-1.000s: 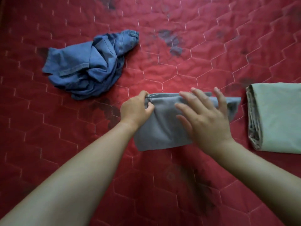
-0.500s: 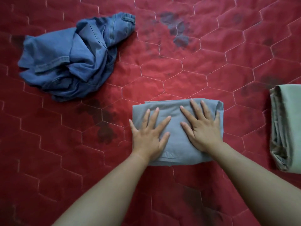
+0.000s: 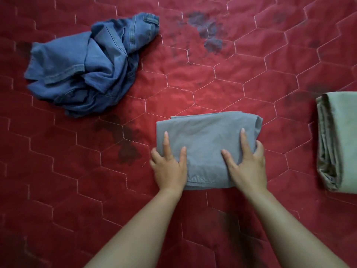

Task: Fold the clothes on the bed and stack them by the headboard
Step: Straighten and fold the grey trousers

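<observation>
Both hands framed the folded grey garment on the red quilt. Left hand lay at the near left corner, forefinger and thumb flat on top, the other fingers curled round the side edge. Right hand mirrored it at the near right corner, with its outer fingers wrapped over that edge. Neither was fully closed; each looked to be taking hold of the bundle from its side. The grey piece seemed folded, so the step in hand was probably picking it up. A folded green garment lay well apart to the right, and a crumpled pair of jeans lay unfolded at upper left. Next, the bundle would need lifting level so its layers stayed together, likely toward the green one; the headboard was not in view.
</observation>
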{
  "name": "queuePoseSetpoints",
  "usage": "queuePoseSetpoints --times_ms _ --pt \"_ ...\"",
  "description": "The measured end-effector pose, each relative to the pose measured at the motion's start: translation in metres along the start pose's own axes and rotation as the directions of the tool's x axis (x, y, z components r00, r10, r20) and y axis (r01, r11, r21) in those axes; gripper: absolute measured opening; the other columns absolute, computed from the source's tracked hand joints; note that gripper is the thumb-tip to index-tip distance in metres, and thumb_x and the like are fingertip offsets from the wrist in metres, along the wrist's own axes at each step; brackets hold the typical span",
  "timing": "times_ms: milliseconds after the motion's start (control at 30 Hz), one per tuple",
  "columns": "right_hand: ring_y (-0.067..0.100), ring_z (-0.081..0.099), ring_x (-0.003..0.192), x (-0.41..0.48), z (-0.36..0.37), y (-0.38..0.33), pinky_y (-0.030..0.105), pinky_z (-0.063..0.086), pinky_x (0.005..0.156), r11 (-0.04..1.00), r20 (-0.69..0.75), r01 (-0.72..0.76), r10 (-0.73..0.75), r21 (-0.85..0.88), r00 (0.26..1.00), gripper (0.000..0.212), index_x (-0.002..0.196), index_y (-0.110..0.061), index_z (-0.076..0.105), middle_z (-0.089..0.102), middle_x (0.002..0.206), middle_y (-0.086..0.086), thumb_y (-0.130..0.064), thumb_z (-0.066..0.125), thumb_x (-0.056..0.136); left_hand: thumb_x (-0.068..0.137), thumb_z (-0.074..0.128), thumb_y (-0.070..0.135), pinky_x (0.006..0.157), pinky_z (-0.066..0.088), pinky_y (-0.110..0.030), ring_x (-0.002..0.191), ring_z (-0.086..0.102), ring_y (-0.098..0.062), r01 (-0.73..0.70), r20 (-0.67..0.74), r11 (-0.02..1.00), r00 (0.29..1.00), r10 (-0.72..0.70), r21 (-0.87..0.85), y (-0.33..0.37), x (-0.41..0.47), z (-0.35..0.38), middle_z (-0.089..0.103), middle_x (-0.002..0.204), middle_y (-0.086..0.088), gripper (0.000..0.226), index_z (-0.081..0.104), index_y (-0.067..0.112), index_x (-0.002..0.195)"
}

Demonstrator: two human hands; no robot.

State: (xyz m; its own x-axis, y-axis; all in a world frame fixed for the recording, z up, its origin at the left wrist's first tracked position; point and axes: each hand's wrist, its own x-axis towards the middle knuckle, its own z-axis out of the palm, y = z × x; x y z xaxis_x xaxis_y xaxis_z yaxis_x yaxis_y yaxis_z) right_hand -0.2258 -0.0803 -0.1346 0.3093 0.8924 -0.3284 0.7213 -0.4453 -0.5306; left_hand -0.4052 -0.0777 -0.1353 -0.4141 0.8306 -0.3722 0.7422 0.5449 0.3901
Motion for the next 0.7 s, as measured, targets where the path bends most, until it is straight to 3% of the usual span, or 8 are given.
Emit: queuePoseSetpoints --times_ms 100,233,433,600,700 --pt "0.036 0.044 0.12 0.001 0.0 0.0 0.041 0.037 0.1 0.998 0.027 -0.055 0.054 0.032 0.998 0.075 0.139 -0.058 0.01 0.028 0.139 0.01 -0.065 0.053 0.077 0.087 0.044 0.058 0.085 0.044 -0.039 0.094 0.057 -0.039 0.032 0.057 0.999 0.998 -0.029 -0.043 0.002 0.003 -0.006 0.044 0.103 -0.013 0.072 0.004 0.046 0.145" --pt "0.034 0.05 0.117 -0.013 -0.005 0.005 0.04 0.04 0.095 0.989 0.069 -0.123 0.117 0.084 0.991 0.072 0.139 -0.053 0.022 0.048 0.133 0.011 -0.062 0.057 0.077 0.088 0.046 0.055 0.088 0.043 -0.037 0.106 0.058 -0.038 -0.024 0.116 0.998 0.993 0.03 -0.053 -0.006 0.005 -0.02 0.062 0.117 -0.018 0.069 0.01 0.044 0.145" --pt "0.031 0.051 0.118 -0.037 -0.052 0.007 0.039 0.04 0.096 0.979 -0.098 -0.073 0.093 0.188 0.991 0.066 0.137 -0.042 0.036 0.055 0.13 0.008 -0.054 0.061 0.078 0.087 0.055 0.046 0.092 0.041 -0.032 0.118 0.053 -0.029 -0.201 0.043 0.945 0.975 0.219 -0.257 0.027 -0.03 -0.046 0.054 0.135 -0.001 0.063 0.026 0.042 0.143" --pt "0.027 0.05 0.12 -0.041 -0.125 0.031 0.035 0.038 0.1 0.969 -0.209 -0.025 0.078 0.245 0.975 0.066 0.137 -0.037 0.039 0.054 0.131 0.01 -0.051 0.063 0.077 0.086 0.058 0.043 0.097 0.036 -0.024 0.123 0.05 -0.02 -0.331 -0.007 0.886 0.938 0.348 -0.326 0.094 -0.066 -0.054 0.046 0.141 0.012 0.064 0.029 0.039 0.142" --pt "0.028 0.05 0.119 -0.027 -0.18 0.053 0.036 0.039 0.099 0.967 -0.26 0.015 0.054 0.255 0.964 0.065 0.137 -0.037 0.04 0.055 0.13 0.01 -0.049 0.064 0.078 0.086 0.061 0.039 0.099 0.035 -0.022 0.124 0.05 -0.018 -0.372 -0.055 0.84 0.922 0.383 -0.395 0.148 -0.091 -0.043 0.046 0.142 0.011 0.064 0.032 0.036 0.142"
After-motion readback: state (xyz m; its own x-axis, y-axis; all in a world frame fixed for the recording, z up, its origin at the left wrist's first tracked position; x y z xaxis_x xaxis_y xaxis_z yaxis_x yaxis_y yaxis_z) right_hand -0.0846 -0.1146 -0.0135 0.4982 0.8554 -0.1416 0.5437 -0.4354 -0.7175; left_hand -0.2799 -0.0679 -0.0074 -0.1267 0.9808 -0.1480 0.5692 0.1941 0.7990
